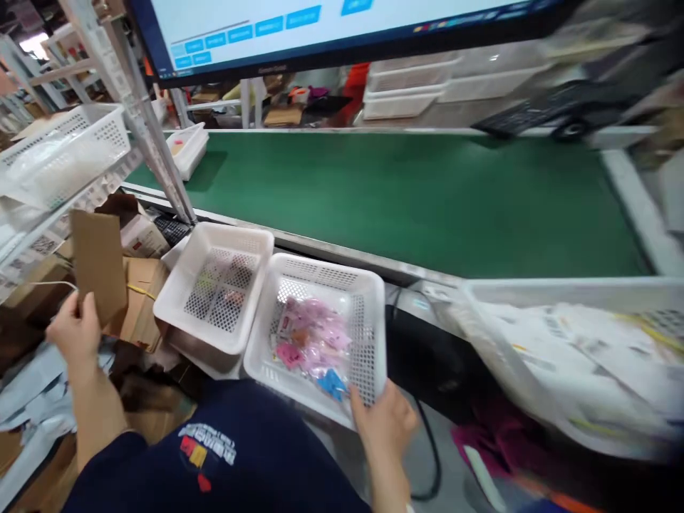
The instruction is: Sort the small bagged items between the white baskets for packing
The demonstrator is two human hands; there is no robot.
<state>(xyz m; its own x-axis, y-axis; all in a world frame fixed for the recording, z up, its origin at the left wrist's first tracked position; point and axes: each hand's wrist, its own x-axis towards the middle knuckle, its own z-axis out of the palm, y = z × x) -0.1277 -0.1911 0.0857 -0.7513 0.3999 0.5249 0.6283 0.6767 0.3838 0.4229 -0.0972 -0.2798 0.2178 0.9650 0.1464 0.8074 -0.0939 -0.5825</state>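
Green belt (347,199): landmark, runs across the middle.
Monitor (342,43): above the belt's far edge, screen lit.
Packet bin (561,288): white, loaded with white packets, near side of belt, toward its right end.
Loaded basket (368,320): white, perforated, just beside the belt's near edge.
Second basket (197,324): white, near side of belt, farther toward its left end.
Cardboard panel (99,263): brown, upright, near side, off the belt's left end.
Pink bagged pieces (323,328): in loaded basket, near side of belt; 1 blue piece (332,385) there too.
Right hand (385,417): grasping loaded basket's rim, thumb inside.
Left hand (78,331): at cardboard panel's lower edge; can't tell if gripping.
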